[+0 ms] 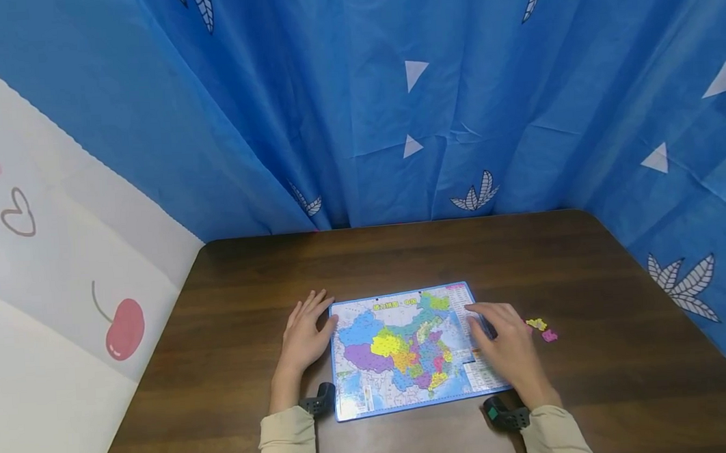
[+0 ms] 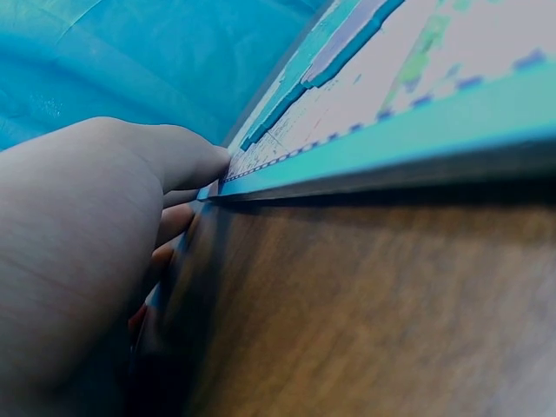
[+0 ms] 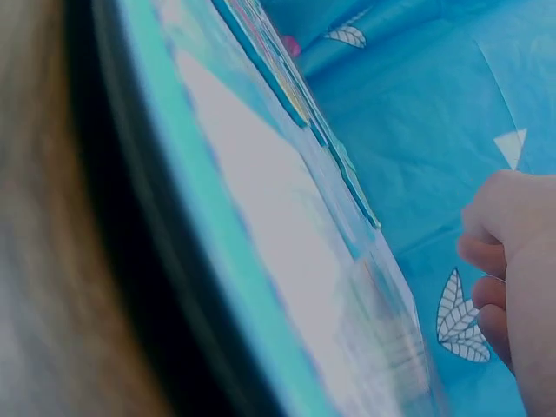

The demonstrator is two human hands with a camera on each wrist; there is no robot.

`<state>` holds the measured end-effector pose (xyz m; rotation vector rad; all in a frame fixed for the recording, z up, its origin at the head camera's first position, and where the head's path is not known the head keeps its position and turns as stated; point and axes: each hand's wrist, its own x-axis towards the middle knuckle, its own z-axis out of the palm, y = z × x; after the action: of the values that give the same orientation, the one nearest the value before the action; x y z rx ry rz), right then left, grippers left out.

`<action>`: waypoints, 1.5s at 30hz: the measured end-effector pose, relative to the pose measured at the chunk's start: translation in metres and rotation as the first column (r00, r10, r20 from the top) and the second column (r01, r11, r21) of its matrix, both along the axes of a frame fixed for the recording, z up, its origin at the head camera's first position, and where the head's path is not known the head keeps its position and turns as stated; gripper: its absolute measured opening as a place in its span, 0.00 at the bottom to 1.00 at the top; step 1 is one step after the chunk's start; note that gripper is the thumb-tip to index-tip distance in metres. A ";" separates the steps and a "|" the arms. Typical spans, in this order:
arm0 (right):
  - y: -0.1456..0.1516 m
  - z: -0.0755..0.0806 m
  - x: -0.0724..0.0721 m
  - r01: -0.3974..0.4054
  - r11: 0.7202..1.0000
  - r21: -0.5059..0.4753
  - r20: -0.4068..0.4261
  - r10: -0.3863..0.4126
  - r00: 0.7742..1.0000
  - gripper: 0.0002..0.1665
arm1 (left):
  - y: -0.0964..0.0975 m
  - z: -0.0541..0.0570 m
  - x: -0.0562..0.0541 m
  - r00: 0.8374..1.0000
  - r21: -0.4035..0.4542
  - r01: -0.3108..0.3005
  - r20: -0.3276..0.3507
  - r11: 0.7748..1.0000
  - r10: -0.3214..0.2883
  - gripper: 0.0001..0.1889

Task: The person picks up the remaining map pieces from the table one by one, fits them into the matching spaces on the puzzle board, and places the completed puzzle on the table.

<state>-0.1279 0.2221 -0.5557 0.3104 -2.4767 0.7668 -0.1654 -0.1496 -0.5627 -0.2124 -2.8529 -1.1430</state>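
A China map puzzle board (image 1: 380, 317) with a blue border lies slightly turned on the table, its coloured province pieces raised on the printed sheet. At its upper left edge is my left hand (image 1: 304, 335), fingers straight and spread on the outer side. The left thumb (image 2: 195, 156) touches the border near a corner in the left wrist view. My right hand (image 1: 507, 342) hovers over the board's right side, thumb and index finger apart with nothing visible between them. In the right wrist view its fingers (image 3: 491, 261) are loosely bent, above the board's surface.
A yellow puzzle piece (image 1: 537, 324) and a magenta puzzle piece (image 1: 550, 336) lie on the dark wooden table (image 1: 248, 273), just right of my right hand. Blue curtain (image 1: 382, 116) hangs behind the table, and a white printed sheet (image 1: 51, 270) slopes along the left.
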 end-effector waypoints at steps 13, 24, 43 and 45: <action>0.014 0.002 0.000 0.053 0.998 -0.025 0.048 -0.052 0.997 0.16 | 0.000 0.000 -0.001 0.999 -0.006 0.003 -0.040 1.000 -0.004 0.25; 0.025 -0.002 -0.001 0.075 0.997 -0.020 0.085 -0.073 0.994 0.16 | -0.002 -0.001 -0.001 1.000 -0.015 -0.001 0.015 1.000 0.001 0.26; 0.044 0.006 0.000 0.164 0.986 -0.010 0.076 -0.163 0.984 0.23 | -0.002 0.000 -0.002 1.000 -0.013 0.006 0.001 1.000 -0.006 0.25; 0.047 0.007 0.000 0.175 0.985 -0.007 0.099 -0.173 0.980 0.24 | -0.002 0.000 -0.002 1.000 -0.008 0.006 0.000 1.000 -0.006 0.25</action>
<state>-0.1275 0.2690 -0.5485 0.0499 -2.5468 0.7437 -0.1671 -0.1514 -0.5626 -0.2213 -2.8593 -1.1324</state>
